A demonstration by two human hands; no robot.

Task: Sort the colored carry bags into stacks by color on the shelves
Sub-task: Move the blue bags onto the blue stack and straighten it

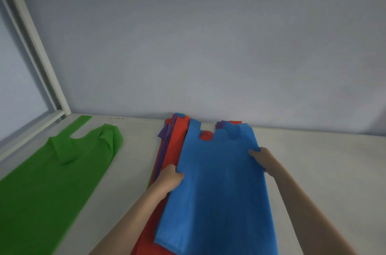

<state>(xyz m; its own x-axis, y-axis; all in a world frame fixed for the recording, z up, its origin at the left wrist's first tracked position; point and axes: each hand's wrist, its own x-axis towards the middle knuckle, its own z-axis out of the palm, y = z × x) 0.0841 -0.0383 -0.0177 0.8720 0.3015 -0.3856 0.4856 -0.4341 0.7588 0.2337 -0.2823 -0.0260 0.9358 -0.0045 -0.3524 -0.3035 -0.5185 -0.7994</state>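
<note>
I hold the blue bag (219, 181) by both of its long edges. My left hand (170, 178) has its grip closed on the bag's left edge, fingers curled over the fabric. My right hand (262, 159) has its grip closed on the right edge, thumb on top and the other fingers hidden under the cloth. The bag lies flat with its handles pointing away from me toward the wall (208, 46).

Under the blue bag sits the mixed pile (169, 150). Red bags (179, 140) show along its left side and through the blue bag's handle cutout, and purple bags (165, 132) stick out at the left and again near the far handles. A thin green edge peeks out at the pile's left side, just below my left wrist. The far end of the pile touches or nearly touches the wall; I cannot tell which.

To my left, well apart from the pile, a green bag (62, 171) lies spread on the pale shelf (313, 160), one of its handles folded and rumpled. Bare shelf surface runs between the green bag and the pile. A white frame post (35, 46) rises at the shelf's far left corner, beyond the green bag's handles.
</note>
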